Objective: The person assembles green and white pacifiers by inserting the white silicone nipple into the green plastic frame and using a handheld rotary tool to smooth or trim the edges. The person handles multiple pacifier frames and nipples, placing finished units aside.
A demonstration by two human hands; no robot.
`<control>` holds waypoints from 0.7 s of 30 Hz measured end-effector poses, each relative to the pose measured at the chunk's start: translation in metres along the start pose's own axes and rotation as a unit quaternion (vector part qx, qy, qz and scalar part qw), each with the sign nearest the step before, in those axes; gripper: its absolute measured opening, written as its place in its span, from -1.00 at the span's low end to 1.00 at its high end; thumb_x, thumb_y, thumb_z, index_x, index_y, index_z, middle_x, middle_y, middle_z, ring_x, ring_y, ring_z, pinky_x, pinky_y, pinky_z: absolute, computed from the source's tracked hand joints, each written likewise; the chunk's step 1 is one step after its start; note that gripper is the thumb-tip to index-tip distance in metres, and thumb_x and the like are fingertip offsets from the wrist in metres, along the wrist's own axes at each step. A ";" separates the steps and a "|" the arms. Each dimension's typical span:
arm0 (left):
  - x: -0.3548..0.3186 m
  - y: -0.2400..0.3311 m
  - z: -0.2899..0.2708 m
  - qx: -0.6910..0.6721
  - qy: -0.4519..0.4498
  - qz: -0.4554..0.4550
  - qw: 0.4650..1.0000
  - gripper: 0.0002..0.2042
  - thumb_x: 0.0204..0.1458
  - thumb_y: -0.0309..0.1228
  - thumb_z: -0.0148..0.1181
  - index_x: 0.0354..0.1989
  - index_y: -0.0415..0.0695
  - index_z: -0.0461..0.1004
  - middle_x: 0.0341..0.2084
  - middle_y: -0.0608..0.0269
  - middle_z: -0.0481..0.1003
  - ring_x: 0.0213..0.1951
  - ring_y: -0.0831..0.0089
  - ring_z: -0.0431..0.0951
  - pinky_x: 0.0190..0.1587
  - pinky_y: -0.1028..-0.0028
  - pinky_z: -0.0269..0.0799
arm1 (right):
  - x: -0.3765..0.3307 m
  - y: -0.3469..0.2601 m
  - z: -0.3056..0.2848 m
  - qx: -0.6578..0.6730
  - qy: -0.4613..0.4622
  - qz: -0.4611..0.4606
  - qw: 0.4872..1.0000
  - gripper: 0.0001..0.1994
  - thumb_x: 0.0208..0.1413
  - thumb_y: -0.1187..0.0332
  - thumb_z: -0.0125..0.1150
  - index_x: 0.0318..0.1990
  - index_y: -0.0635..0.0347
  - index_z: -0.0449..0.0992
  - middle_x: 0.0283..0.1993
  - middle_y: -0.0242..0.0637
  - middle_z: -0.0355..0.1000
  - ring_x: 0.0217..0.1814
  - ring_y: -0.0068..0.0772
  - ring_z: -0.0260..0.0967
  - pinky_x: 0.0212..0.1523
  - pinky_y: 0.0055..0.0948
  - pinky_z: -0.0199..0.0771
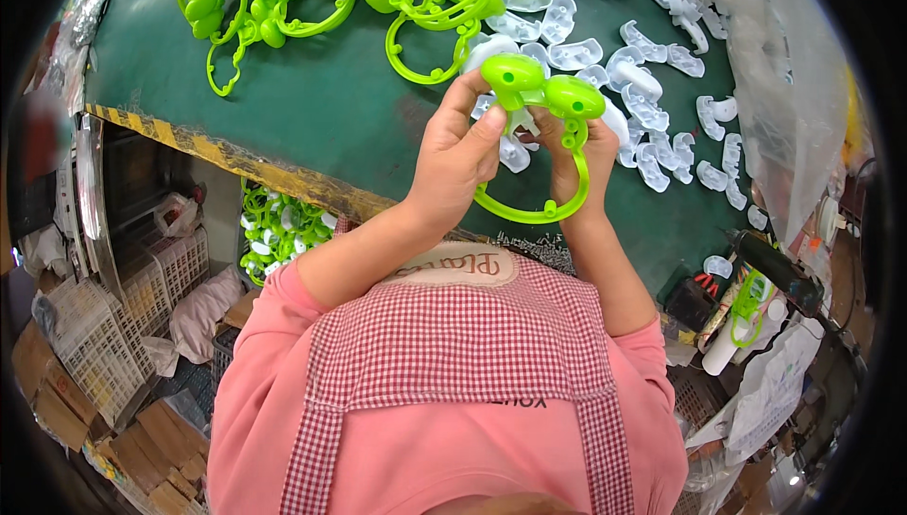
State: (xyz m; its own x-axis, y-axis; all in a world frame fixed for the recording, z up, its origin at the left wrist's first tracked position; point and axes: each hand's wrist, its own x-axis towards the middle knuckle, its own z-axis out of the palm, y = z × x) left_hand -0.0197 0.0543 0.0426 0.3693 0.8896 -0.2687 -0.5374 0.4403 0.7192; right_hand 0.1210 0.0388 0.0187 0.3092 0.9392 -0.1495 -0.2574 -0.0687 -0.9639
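A bright green plastic ring-shaped piece with two rounded knobs [573,96] is held up over the near part of the table. My left hand [452,145] pinches it at the left knob, thumb toward me. My right hand [578,161] grips it from the right, its fingers partly hidden behind the knobs and ring. A white plastic part [518,121] shows between the hands, just behind the green piece; whether it is joined to it I cannot tell. Beyond the hands lie loose translucent white curved parts [573,54].
More green ring pieces [302,5] are heaped at the far left of the green table [179,61]. Small screws [529,248] lie by its near edge. A dark power screwdriver [775,269] rests at right. A container of green and white pieces [274,231] stands below, left.
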 end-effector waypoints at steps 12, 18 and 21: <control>-0.010 -0.001 -0.011 0.013 0.069 0.007 0.997 -0.57 0.25 -0.42 -0.01 0.28 -0.17 0.15 0.08 0.37 0.37 -0.64 0.84 0.13 -0.65 0.74 0.02 | -0.012 -0.005 -0.015 0.094 -0.072 0.135 0.984 -0.75 0.21 0.45 0.12 -0.04 0.45 0.49 -0.22 -0.14 0.55 -0.30 -0.35 0.58 -0.28 -0.50 0.61; -0.013 0.000 -0.010 0.023 0.061 0.014 0.998 -0.63 0.26 -0.37 -0.02 0.21 -0.16 0.20 -0.05 0.40 0.41 -0.66 0.78 0.10 -0.65 0.71 0.00 | -0.008 -0.006 -0.005 0.038 -0.034 0.128 0.990 -0.75 0.18 0.48 0.17 -0.04 0.45 0.52 -0.26 -0.17 0.56 -0.32 -0.38 0.57 -0.29 -0.54 0.58; -0.012 -0.002 -0.016 0.066 0.058 0.022 0.996 -0.55 0.24 -0.38 0.01 0.28 -0.19 0.14 0.05 0.33 0.39 -0.63 0.83 0.14 -0.65 0.74 0.04 | -0.013 -0.007 -0.006 0.137 -0.070 0.153 0.976 -0.72 0.20 0.45 0.13 0.01 0.44 0.49 -0.18 -0.12 0.54 -0.23 -0.24 0.58 -0.19 -0.43 0.60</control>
State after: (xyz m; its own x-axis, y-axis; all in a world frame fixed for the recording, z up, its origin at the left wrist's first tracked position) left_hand -0.0359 0.0444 0.0342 0.2532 0.9194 -0.3008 -0.4436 0.3867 0.8085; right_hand 0.1242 0.0253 0.0257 0.0557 0.9272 -0.3704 -0.5592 -0.2784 -0.7809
